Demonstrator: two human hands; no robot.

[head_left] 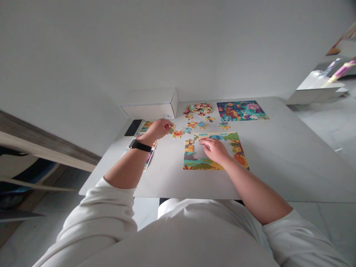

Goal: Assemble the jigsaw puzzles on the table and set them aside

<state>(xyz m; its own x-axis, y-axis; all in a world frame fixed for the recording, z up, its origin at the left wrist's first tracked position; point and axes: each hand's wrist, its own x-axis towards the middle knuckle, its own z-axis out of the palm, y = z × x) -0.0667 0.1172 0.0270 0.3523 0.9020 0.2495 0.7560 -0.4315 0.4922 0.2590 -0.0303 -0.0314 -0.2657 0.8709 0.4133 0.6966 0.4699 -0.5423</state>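
Observation:
A jigsaw puzzle (pixel 191 165) with a bright animal-and-tree picture lies on the table, its border joined around a bare middle. My right hand (pixel 215 150) rests over its upper left part, fingers stretched out near the inner edge of the top row; I cannot make out a piece under them. Beyond the puzzle's left side, my left hand (pixel 160 129) has curled fingers, closed at a greenish puzzle piece (pixel 171 130). Loose pieces lie close by, among them an orange-red piece (pixel 177 134), a blue piece (pixel 202 125) and a yellow piece (pixel 224 125).
A heap of reddish pieces (pixel 203 107) lies at the back, beside a dark blue picture puzzle (pixel 241 110). At the back left stands a white box (pixel 151 110), with a black phone (pixel 133 128) in front. Picture cards (pixel 148 160) lie partly under my left forearm.

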